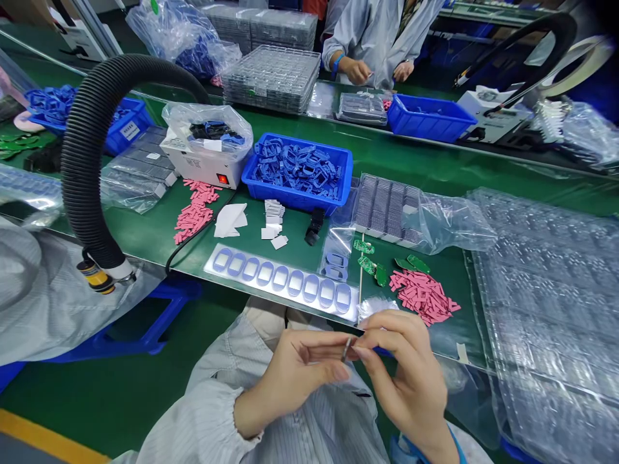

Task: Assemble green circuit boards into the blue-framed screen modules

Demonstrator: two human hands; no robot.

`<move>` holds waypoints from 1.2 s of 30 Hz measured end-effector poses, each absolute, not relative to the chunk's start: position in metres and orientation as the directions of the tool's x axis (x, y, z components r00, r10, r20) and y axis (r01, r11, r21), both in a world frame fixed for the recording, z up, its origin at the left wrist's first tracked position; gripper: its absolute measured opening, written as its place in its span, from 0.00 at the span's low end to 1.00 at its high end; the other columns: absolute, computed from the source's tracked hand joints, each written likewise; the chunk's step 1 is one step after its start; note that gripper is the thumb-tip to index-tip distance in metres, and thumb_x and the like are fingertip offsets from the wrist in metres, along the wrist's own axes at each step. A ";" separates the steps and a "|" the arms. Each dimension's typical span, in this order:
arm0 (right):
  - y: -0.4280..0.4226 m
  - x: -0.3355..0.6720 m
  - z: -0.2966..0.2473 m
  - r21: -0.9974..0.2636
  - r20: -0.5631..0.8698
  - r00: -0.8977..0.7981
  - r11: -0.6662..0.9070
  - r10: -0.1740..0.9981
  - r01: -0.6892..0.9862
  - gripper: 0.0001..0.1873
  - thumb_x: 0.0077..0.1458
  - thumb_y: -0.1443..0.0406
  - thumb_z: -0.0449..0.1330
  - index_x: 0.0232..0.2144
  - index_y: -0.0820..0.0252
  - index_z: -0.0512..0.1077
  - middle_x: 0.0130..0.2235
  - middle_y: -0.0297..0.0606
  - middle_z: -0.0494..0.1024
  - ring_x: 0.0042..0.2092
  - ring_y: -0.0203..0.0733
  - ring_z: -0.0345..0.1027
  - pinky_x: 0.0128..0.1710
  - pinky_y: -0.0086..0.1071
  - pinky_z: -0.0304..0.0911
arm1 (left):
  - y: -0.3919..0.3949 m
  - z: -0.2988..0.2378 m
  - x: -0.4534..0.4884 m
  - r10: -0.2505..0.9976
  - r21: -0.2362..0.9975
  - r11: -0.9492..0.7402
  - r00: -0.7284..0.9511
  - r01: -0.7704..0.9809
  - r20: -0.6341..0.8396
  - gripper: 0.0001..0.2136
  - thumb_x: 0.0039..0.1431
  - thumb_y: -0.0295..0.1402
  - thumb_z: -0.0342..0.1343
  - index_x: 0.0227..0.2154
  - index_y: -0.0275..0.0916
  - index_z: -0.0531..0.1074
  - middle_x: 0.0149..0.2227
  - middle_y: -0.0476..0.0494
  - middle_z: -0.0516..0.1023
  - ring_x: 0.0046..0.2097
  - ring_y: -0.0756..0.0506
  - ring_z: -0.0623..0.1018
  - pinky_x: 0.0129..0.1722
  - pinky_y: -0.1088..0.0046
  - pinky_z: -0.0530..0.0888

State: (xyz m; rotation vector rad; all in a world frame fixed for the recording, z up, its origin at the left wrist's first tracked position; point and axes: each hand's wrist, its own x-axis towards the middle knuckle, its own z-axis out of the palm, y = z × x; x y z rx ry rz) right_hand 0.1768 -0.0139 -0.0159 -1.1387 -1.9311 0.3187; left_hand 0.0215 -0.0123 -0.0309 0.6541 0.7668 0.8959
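Note:
Above my lap, just off the bench's front edge, my left hand (302,367) pinches a small thin part (346,350) seen edge-on, its kind too small to tell. My right hand (409,377) meets it from the right, thumb and fingertips closed at the part's upper end; whether they hold a separate piece is hidden. Nearest on the bench are a pile of pink strips (420,295), several green circuit boards (370,267) and a clear plastic bag (377,308). To the left lies a sheet of oval blue-rimmed pieces (280,278) in a row.
Behind stand a blue bin (344,187) of blue plastic frames and a bagged stack of grey parts (387,206). Clear blister trays (556,303) cover the right side. A black fume hose (80,142) arches at left. Across the bench a co-worker's hands (358,71) are busy.

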 end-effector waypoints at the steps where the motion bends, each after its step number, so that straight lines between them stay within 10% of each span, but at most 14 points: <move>1: -0.018 0.178 -0.018 -0.547 0.551 -0.216 0.544 0.806 0.637 0.07 0.52 0.75 0.55 0.31 0.59 0.66 0.35 0.37 0.68 0.39 0.40 0.62 0.41 0.36 0.57 | -0.012 -0.035 0.025 0.855 0.718 0.505 0.388 -0.479 -0.344 0.16 0.39 0.38 0.69 0.35 0.44 0.80 0.37 0.44 0.84 0.42 0.40 0.81 0.44 0.67 0.77; 7: -0.024 0.217 -0.047 -0.701 0.316 0.114 0.151 0.942 0.697 0.04 0.58 0.64 0.52 0.31 0.57 0.64 0.37 0.38 0.69 0.40 0.41 0.64 0.38 0.34 0.60 | 0.001 -0.048 0.025 0.850 0.695 0.522 0.232 -0.494 -0.474 0.18 0.44 0.41 0.66 0.37 0.37 0.79 0.36 0.38 0.84 0.42 0.40 0.81 0.48 0.61 0.75; 13: -0.003 0.243 -0.102 -0.448 0.327 0.217 -0.051 0.920 0.892 0.12 0.56 0.57 0.54 0.28 0.59 0.68 0.33 0.43 0.74 0.40 0.50 0.65 0.40 0.43 0.56 | 0.008 -0.045 0.019 0.897 0.762 0.441 0.248 -0.475 -0.365 0.17 0.43 0.40 0.67 0.37 0.38 0.79 0.34 0.42 0.84 0.41 0.41 0.82 0.46 0.66 0.77; 20: -0.014 0.247 -0.100 -0.110 0.462 -0.284 0.372 0.840 0.922 0.12 0.59 0.67 0.54 0.45 0.59 0.70 0.43 0.39 0.79 0.47 0.48 0.69 0.46 0.42 0.57 | 0.013 -0.030 0.013 0.950 0.962 0.244 0.231 -0.127 -0.211 0.28 0.45 0.37 0.67 0.52 0.41 0.69 0.34 0.46 0.84 0.40 0.42 0.82 0.43 0.70 0.78; 27: 0.001 0.220 -0.042 -0.607 0.362 -0.288 0.459 0.886 0.649 0.21 0.57 0.58 0.57 0.52 0.56 0.66 0.49 0.41 0.75 0.51 0.44 0.67 0.48 0.38 0.64 | 0.022 -0.037 0.007 0.881 0.859 -0.411 0.375 0.304 0.288 0.39 0.50 0.45 0.59 0.63 0.46 0.48 0.40 0.43 0.83 0.40 0.42 0.82 0.41 0.66 0.78; 36: 0.031 0.197 -0.052 -0.593 0.383 -0.412 0.562 0.827 0.577 0.16 0.49 0.61 0.65 0.42 0.53 0.72 0.39 0.36 0.79 0.42 0.43 0.73 0.40 0.35 0.70 | 0.031 -0.043 -0.001 0.793 0.655 -0.563 0.552 0.504 0.258 0.35 0.59 0.37 0.53 0.64 0.41 0.42 0.40 0.36 0.82 0.40 0.38 0.81 0.38 0.64 0.78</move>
